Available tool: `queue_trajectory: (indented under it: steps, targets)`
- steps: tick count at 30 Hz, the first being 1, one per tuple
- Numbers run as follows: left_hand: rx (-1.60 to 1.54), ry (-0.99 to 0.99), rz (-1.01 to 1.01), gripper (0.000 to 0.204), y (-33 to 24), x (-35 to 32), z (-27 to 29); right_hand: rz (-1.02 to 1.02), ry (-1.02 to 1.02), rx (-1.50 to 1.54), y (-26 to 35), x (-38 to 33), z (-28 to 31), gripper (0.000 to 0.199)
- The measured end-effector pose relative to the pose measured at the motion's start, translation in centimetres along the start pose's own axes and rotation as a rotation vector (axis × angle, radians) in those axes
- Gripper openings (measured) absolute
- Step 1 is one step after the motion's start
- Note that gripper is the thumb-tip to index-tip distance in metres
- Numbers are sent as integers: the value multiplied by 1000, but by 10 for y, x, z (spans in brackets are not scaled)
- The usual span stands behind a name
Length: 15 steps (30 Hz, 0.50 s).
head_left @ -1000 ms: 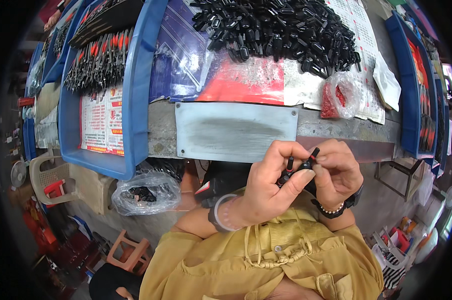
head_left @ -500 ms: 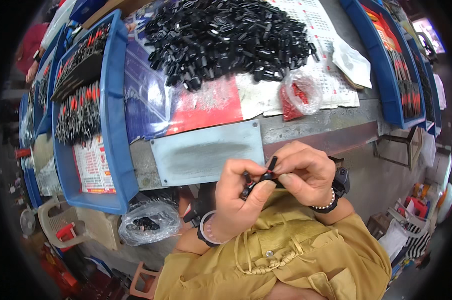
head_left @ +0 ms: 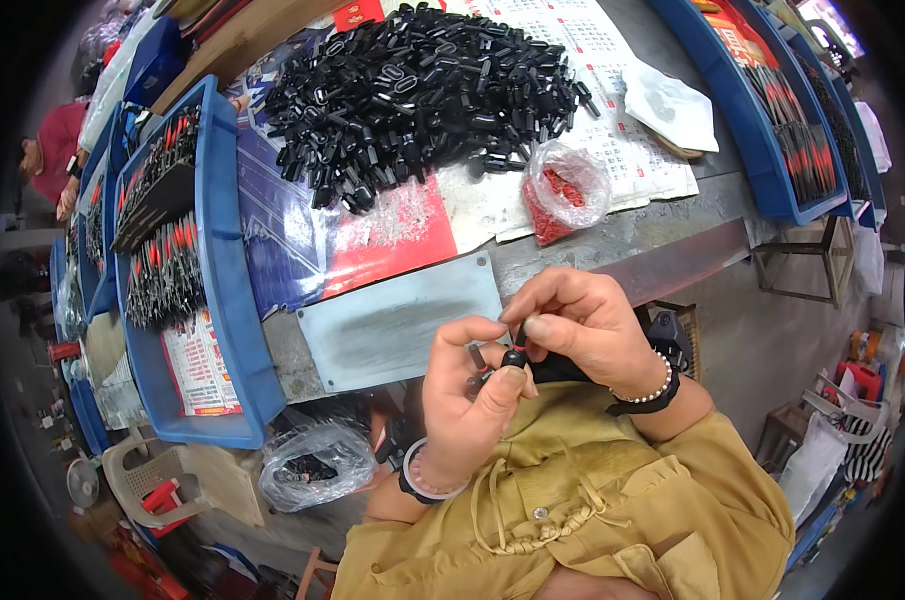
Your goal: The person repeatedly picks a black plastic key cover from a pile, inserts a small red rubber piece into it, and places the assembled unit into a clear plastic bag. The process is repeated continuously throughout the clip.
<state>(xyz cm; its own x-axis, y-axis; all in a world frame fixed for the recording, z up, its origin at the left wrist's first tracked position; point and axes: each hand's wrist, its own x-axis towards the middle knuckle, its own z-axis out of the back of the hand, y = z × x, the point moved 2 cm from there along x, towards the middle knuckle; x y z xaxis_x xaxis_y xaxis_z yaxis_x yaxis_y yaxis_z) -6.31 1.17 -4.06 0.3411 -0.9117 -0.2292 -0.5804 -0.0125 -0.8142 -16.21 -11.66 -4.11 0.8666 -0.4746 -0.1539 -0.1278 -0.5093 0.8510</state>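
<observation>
My left hand (head_left: pixel 464 400) is closed around small black plastic pieces. One of them, a black piece with a rounded end and a red band (head_left: pixel 515 356), stands up between its thumb and forefinger. Bent over from the right, my right hand (head_left: pixel 587 322) pinches the upper end of that banded piece, so the fingertips of both hands almost meet. Part of the piece is hidden behind the fingers. Another dark piece (head_left: pixel 478 358) sticks out between the left fingers. Beyond the hands lies a big heap of glossy black pieces (head_left: pixel 412 110).
A pale metal plate (head_left: pixel 402 325) lies at the bench edge. Behind my right hand stands a clear bag of small red parts (head_left: pixel 557 200). Blue trays with black and red-orange items flank the bench, left (head_left: pixel 227 300) and right (head_left: pixel 700 85). A plastic-lined container (head_left: pixel 317 470) sits below.
My whole view has turned a little, shifting the bench contents. My right fingers have moved from beside the banded piece to its upper end. The left hand keeps its hold.
</observation>
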Motion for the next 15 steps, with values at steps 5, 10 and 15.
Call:
queue_trajectory:
  steps: [5,10,15]
  targets:
    - [1,-55,2,48,1,1,-6,-12,45,69,0,-1,-3,12]
    - [-86,-51,175,53,-3,6,-6,25,168,-308,10,0,-8,15]
    - [-556,2,292,35,-18,14,17,119,-44,-261,19,1,-3,16]
